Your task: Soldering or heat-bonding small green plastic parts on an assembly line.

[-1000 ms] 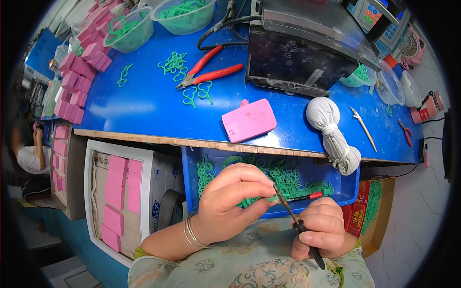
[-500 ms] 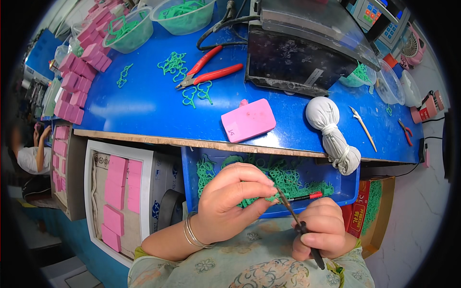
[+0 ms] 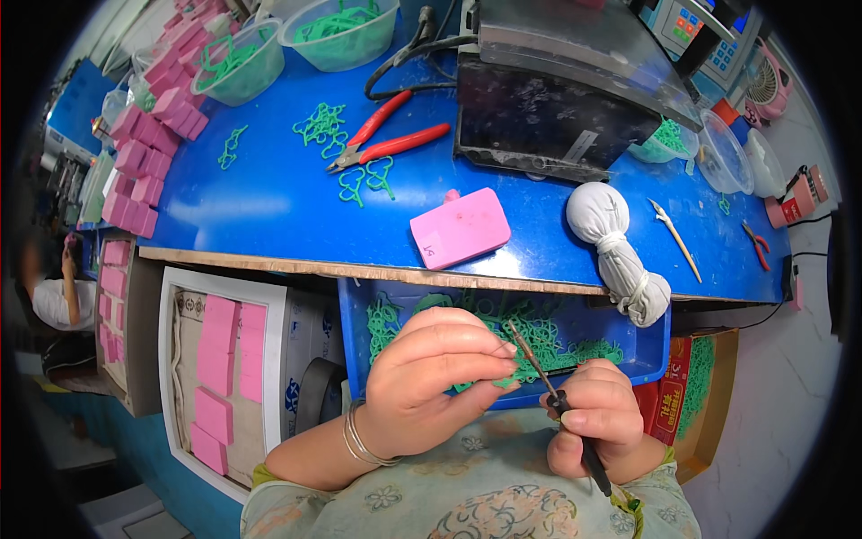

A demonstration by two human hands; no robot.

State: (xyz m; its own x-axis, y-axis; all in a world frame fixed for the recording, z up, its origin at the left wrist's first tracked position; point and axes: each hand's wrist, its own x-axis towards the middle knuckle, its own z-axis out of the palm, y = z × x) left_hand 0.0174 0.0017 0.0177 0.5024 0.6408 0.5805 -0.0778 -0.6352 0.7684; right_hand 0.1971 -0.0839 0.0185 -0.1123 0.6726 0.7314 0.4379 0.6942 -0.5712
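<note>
Seen from above at a glossy blue workbench (image 3: 269, 207). Left hand (image 3: 431, 377) curled, fingertips pressed together, pinching a small thin green plastic piece (image 3: 494, 382) close to the lap. Right hand (image 3: 597, 422) closed in a fist around a slender dark-handled pick (image 3: 561, 404), its thin metal tip angled up beside the left fingertips. Just beyond, a blue tray (image 3: 651, 355) under the bench edge, heaped with lacy green plastic loops. On the bench: a smooth pink rectangular block (image 3: 460, 226), red-handled cutters (image 3: 391, 139), a knotted white cloth bundle (image 3: 615, 238).
</note>
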